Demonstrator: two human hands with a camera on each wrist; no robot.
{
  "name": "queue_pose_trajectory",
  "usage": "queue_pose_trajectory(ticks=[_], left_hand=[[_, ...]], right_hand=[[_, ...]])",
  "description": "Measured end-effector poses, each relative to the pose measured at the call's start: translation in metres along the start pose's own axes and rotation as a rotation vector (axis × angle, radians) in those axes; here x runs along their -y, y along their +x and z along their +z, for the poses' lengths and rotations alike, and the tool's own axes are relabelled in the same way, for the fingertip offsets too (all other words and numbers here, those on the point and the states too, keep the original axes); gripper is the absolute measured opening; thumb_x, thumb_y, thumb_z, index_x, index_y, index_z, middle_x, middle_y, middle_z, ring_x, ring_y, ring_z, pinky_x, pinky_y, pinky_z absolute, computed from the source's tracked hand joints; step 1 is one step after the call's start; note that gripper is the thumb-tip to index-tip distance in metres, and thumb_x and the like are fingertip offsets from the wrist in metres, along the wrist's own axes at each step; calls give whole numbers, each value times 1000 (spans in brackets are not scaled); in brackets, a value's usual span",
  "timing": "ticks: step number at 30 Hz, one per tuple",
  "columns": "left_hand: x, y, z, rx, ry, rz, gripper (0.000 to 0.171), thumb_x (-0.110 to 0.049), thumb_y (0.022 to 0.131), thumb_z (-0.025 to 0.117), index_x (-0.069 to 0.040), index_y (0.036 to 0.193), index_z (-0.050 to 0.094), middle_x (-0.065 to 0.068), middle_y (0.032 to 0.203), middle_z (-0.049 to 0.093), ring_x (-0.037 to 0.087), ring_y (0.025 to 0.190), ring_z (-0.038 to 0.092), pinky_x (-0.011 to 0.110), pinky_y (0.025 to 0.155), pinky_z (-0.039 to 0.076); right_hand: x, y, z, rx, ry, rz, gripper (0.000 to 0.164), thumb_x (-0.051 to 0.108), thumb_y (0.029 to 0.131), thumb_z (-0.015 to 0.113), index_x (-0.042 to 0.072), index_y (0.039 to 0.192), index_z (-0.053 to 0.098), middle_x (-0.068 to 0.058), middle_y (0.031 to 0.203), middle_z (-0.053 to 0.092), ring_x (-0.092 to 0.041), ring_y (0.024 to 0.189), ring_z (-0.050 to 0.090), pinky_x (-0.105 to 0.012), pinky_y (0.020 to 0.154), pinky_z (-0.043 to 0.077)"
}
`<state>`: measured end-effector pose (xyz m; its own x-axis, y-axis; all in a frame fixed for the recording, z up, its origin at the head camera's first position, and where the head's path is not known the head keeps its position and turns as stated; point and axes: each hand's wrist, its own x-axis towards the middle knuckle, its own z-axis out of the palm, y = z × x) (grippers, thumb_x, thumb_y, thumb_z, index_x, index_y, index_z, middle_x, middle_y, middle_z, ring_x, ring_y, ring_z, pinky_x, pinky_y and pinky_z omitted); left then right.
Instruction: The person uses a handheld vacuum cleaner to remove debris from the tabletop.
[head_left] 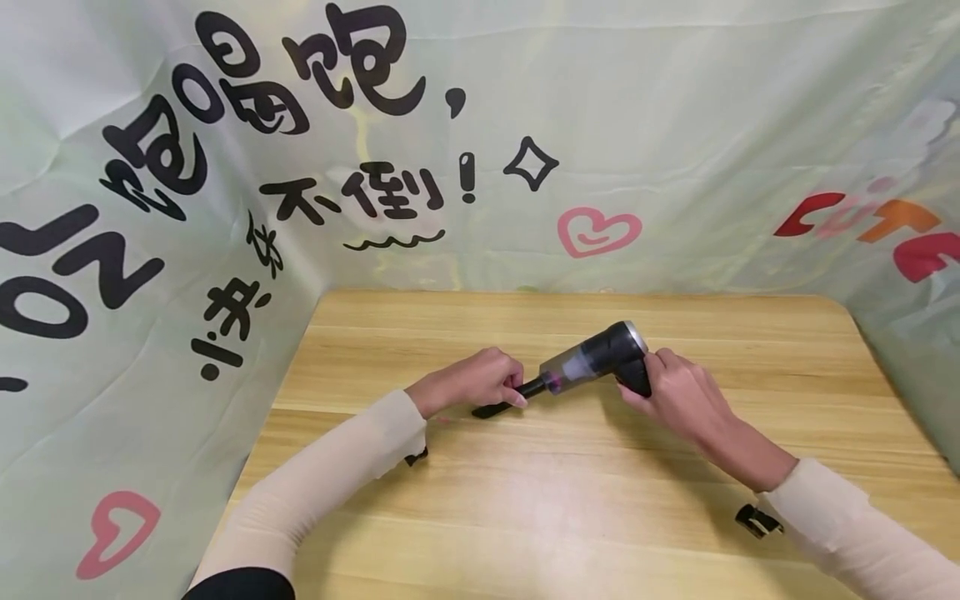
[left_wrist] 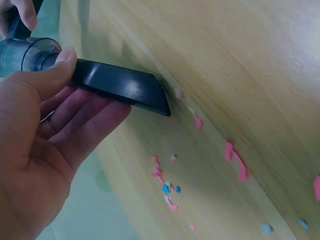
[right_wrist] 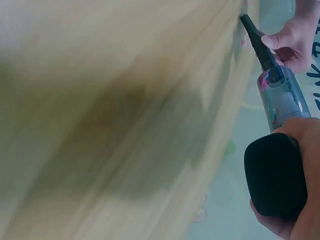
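Observation:
A black handheld vacuum cleaner point(head_left: 600, 354) with a clear dust chamber point(right_wrist: 285, 102) slants over the wooden table. My right hand point(head_left: 686, 396) grips its handle at the motor end. At the other end, my left hand point(head_left: 483, 379) holds the flat black nozzle point(left_wrist: 120, 86), thumb on one side and fingers beneath. Pink bits show inside the chamber in the right wrist view. Just beyond the nozzle's slanted tip in the left wrist view lie pink scraps point(left_wrist: 237, 162) and a cluster of small pink, white and blue bits point(left_wrist: 166, 188).
The wooden table point(head_left: 555, 517) has a pale cloth backdrop point(head_left: 675, 125) along its back and sides, printed with dark characters and pink hearts. More blue bits point(left_wrist: 267, 228) lie on the tabletop in the left wrist view. A black wrist mount point(head_left: 757, 521) hangs below the right sleeve.

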<state>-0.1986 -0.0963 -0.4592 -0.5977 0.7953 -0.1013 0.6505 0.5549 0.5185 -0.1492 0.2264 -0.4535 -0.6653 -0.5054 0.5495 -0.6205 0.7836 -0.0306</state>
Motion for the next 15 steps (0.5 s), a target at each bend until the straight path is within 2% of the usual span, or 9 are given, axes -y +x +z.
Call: queue_pose_trajectory(ticks=[3, 4, 6, 10, 15], left_hand=[[2, -4, -2, 15, 14, -3, 21, -31, 86, 71, -17, 76, 59, -6, 64, 57, 6, 52, 45, 18, 53, 39], [2, -5, -3, 18, 18, -3, 21, -31, 86, 71, -17, 75, 59, -6, 65, 57, 6, 53, 45, 18, 53, 40], [3, -8, -4, 22, 25, -1, 21, -31, 86, 72, -17, 75, 59, -7, 65, 58, 6, 53, 46, 18, 54, 40], [4, -14, -5, 30, 27, -4, 21, -30, 86, 71, -17, 76, 59, -7, 66, 58, 6, 52, 45, 18, 53, 40], [8, -21, -5, 24, 26, -3, 20, -30, 86, 71, -17, 76, 60, -7, 66, 58, 6, 52, 45, 19, 53, 40]], right_hand=[[5, -2, 4, -29, 9, -3, 61, 55, 89, 50, -4, 72, 52, -10, 60, 47, -14, 43, 38, -28, 32, 35], [7, -3, 6, -40, 12, -8, 62, 55, 90, 49, -4, 71, 52, -10, 60, 46, -14, 43, 38, -28, 31, 35], [10, -3, 8, -62, 16, -17, 59, 53, 88, 53, -3, 70, 51, -10, 59, 46, -14, 42, 37, -28, 31, 35], [15, -4, 12, -76, 26, -25, 48, 42, 78, 65, -3, 69, 51, -11, 59, 48, -14, 43, 39, -29, 31, 36], [22, -2, 15, -81, 35, -21, 51, 45, 81, 61, -4, 70, 51, -12, 60, 48, -15, 43, 40, -29, 31, 36]])
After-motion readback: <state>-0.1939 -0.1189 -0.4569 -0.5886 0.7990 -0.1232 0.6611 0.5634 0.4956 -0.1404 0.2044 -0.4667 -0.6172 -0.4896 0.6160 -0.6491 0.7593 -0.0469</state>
